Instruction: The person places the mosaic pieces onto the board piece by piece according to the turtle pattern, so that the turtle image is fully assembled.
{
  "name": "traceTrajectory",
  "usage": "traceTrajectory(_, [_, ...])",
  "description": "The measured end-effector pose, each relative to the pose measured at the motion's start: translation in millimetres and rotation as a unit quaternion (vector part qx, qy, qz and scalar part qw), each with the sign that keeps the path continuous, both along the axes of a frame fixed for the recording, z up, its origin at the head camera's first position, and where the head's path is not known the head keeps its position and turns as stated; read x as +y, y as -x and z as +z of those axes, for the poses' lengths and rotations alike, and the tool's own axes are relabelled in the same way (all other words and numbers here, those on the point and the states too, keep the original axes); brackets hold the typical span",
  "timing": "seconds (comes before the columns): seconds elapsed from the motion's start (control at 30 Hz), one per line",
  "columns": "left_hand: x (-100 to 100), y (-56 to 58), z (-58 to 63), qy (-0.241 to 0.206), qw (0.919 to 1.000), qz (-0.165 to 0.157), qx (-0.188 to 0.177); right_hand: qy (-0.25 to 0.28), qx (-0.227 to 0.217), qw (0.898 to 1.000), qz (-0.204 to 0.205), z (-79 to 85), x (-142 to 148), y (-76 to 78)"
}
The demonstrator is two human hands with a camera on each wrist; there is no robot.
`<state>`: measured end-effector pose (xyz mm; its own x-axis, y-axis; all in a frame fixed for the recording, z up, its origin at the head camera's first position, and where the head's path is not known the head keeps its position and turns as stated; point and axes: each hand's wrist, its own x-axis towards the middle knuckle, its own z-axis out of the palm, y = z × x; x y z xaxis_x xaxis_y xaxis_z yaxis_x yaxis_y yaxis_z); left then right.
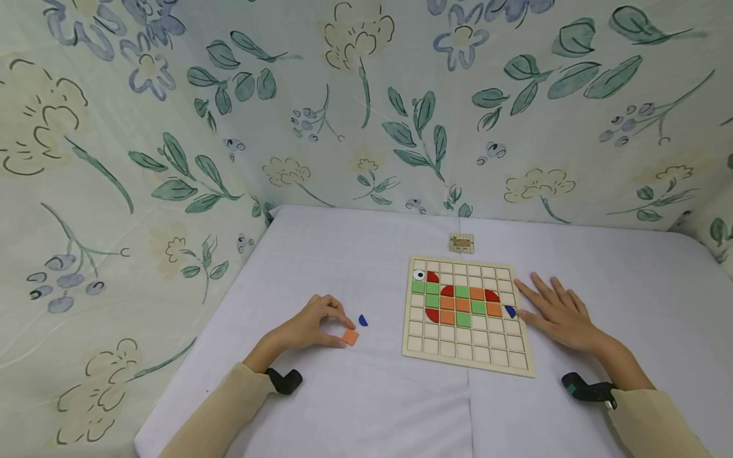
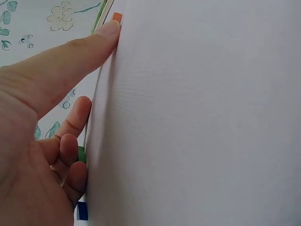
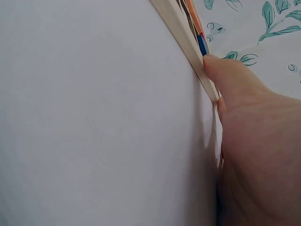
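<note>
My left hand [image 1: 317,324] pinches an orange square tile [image 1: 350,337] between thumb and index finger, low at the white tablecloth. In the left wrist view the thumb lies against that orange tile [image 2: 117,17]. Just behind it is a blue curved piece [image 1: 363,320]. To the right lies a wooden grid board [image 1: 487,350] bearing green and orange squares, red curved pieces and a round eye piece [image 1: 419,275]. My right hand [image 1: 564,315] spreads its fingers flat beside the board, thumb at the right edge, close to a blue piece [image 1: 510,311] in the grid.
A small picture card [image 1: 461,243] with a grid pattern lies behind the board. White cloth [image 1: 321,248] covers the table. Floral fabric [image 1: 366,114] hangs at the back and left. A black wrist strap device [image 1: 586,388] sits on each forearm.
</note>
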<state>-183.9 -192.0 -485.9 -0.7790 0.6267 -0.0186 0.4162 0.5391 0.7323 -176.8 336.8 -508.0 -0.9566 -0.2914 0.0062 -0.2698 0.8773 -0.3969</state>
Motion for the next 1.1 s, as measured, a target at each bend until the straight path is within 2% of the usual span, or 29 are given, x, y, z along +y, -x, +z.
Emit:
traceTrajectory(0.5, [1,2.7,-1.8,0.004,0.9999,-0.009,0.013,-0.004,-0.008,1.0,0.0,0.3,1,1.4])
traceTrajectory(0.8, [3,5.9,3.7,-0.008,0.9998,-0.008,-0.013,0.001,-0.002,1.0,0.001,-1.2,0,0.7])
traceTrajectory(0.93, [11,8.1,7.7,-0.017,0.9998,-0.011,0.007,0.008,0.006,1.0,-0.002,-3.0,1,0.8])
traceTrajectory(1.1, [34,7.8,15.2,-0.032,0.9992,0.008,0.02,0.011,0.012,1.0,-0.002,-5.2,2,0.8])
